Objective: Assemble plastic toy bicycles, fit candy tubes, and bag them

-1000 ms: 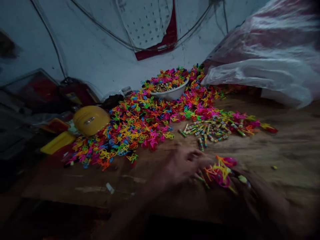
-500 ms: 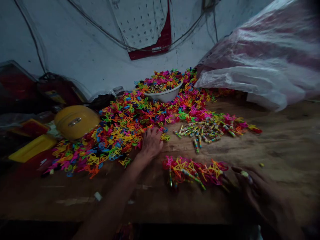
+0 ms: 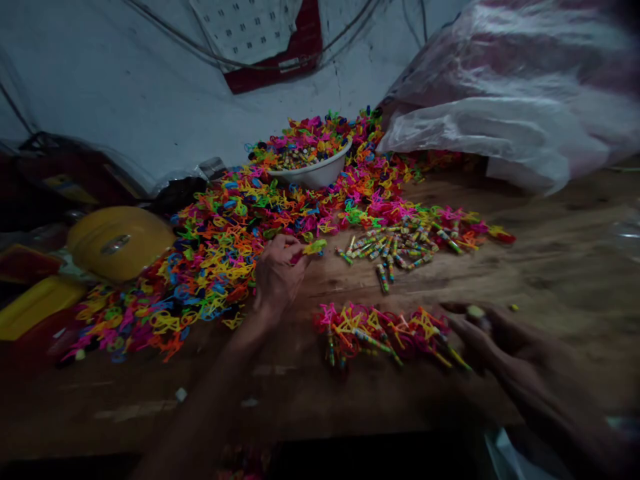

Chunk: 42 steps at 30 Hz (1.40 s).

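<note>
My left hand (image 3: 283, 270) is closed on a yellow-green plastic piece (image 3: 315, 247) at the right edge of a large heap of colourful plastic pieces (image 3: 215, 247). My right hand (image 3: 495, 337) is at the right end of a row of pink, yellow and orange pieces with patterned tubes (image 3: 385, 333). A small pale item (image 3: 475, 311) shows at its fingers, which are curled and dark. Behind the row lies a loose pile of patterned tubes (image 3: 395, 247).
A white bowl (image 3: 320, 175) of small parts stands in the heap by the wall. A yellow rounded object (image 3: 120, 243) and a yellow tray (image 3: 40, 307) lie at the left. A clear plastic sheet (image 3: 470, 127) covers the back right of the wooden table (image 3: 565, 247).
My left hand has closed and lifted a yellow-green piece from the heap's edge. My right hand has moved slightly left beside the row. The view has shifted.
</note>
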Motion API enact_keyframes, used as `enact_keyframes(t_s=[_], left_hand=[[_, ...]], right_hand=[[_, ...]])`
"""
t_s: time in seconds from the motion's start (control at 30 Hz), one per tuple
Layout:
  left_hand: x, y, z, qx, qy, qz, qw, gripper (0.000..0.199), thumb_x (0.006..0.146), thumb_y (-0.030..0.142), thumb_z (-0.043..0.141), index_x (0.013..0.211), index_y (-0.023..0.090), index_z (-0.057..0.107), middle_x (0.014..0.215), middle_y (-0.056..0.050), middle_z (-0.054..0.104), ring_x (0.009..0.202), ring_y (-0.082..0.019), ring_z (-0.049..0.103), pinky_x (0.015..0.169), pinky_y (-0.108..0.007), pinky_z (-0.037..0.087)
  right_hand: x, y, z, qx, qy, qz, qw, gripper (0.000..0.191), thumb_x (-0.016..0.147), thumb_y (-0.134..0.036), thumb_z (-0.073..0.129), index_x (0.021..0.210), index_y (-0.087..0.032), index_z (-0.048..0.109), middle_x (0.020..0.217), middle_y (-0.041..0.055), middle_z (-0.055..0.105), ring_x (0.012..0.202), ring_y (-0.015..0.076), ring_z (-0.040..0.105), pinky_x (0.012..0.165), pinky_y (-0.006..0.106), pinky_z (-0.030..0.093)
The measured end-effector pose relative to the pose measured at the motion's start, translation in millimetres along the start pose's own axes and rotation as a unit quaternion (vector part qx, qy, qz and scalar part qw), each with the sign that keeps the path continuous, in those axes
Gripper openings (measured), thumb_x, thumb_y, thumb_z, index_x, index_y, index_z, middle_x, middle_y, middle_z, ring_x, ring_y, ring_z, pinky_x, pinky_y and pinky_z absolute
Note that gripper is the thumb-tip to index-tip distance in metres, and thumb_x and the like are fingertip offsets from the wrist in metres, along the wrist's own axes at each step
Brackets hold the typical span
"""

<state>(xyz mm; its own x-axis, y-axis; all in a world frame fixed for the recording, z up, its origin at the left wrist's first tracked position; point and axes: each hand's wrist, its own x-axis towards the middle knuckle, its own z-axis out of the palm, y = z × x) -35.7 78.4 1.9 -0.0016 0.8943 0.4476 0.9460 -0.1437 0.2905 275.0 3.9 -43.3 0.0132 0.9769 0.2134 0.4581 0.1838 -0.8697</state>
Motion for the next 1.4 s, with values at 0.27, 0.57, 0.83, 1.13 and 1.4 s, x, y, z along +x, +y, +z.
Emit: enact_keyframes(t_s=[0.27, 0.57, 0.83, 1.13, 1.4], left_hand=[[-33.9, 65.9, -0.5, -0.610, -0.232, -0.289, 0.700, 0.022, 0.074, 0.034, 0.064, 0.082, 0.014, 0.065, 0.059, 0.003, 0.048, 0.049, -0.006, 0.043, 0.045, -0.018, 0.033], [-46.9, 92.0, 4.7, -0.566, -0.263, -0.246, 0.741, 0.020, 0.070, 0.031, 0.066, 0.078, 0.014, 0.058, 0.068, -0.002, 0.062, 0.057, -0.015, 0.061, 0.052, -0.025, 0.049], [-18.0, 113.8, -11.4, -0.336, -0.267, -0.012, 0.903, 0.011, 0.074, 0.026, 0.059, 0.067, 0.017, 0.058, 0.054, 0.004, 0.050, 0.048, -0.007, 0.046, 0.044, -0.017, 0.032], [-36.2, 112.7, 9.4, -0.598, -0.231, -0.249, 0.726, 0.021, 0.070, 0.031, 0.068, 0.080, 0.015, 0.057, 0.064, 0.003, 0.057, 0.044, -0.006, 0.049, 0.039, -0.017, 0.041], [-58.6, 116.3, 4.4, -0.644, -0.273, -0.248, 0.671, 0.030, 0.076, 0.029, 0.060, 0.101, 0.014, 0.051, 0.056, 0.002, 0.058, 0.040, -0.014, 0.055, 0.036, -0.023, 0.045]], right_hand=[[-1.9, -37.6, 30.7, 0.131, -0.094, -0.038, 0.986, 0.033, 0.092, -0.036, 0.044, 0.117, -0.020, 0.060, 0.089, 0.0054, 0.065, 0.086, 0.0177, 0.061, 0.074, 0.030, 0.051], [-3.8, -39.2, 13.8, 0.069, 0.014, -0.084, 0.994, 0.019, 0.090, -0.026, 0.049, 0.108, -0.021, 0.053, 0.092, 0.0044, 0.060, 0.079, 0.0152, 0.058, 0.070, 0.028, 0.048], [30.9, -58.7, 5.3, -0.048, -0.015, -0.266, 0.963, 0.025, 0.089, -0.014, 0.045, 0.113, -0.018, 0.051, 0.102, 0.0072, 0.061, 0.083, 0.0154, 0.059, 0.077, 0.029, 0.048], [12.0, -38.6, 26.2, 0.101, 0.000, -0.147, 0.984, 0.023, 0.088, -0.017, 0.050, 0.110, -0.020, 0.056, 0.103, 0.0049, 0.063, 0.093, 0.0149, 0.061, 0.083, 0.027, 0.049], [12.8, -29.8, 12.2, 0.058, -0.063, -0.151, 0.985, 0.023, 0.089, -0.021, 0.052, 0.109, -0.022, 0.062, 0.106, 0.0023, 0.066, 0.094, 0.0144, 0.062, 0.083, 0.026, 0.049]])
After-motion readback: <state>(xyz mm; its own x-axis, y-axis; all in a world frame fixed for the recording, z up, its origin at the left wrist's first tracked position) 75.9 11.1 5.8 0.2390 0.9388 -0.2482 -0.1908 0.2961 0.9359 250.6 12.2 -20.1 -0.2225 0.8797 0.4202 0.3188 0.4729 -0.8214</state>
